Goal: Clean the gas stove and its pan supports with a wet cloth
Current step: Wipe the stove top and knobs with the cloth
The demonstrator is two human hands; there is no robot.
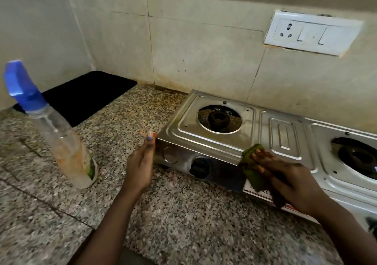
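A steel two-burner gas stove stands on the granite counter, with no pan supports on its burners. My right hand is shut on a folded green cloth and presses it against the stove's front edge, just right of the black knob. Flat against the stove's left front corner rests my left hand, fingers extended, holding nothing. The left burner and part of the right burner show through round openings.
A clear spray bottle with a blue nozzle stands on the counter at the left. Behind it lies a black mat in the corner. A white socket and switch plate sits on the tiled wall above the stove.
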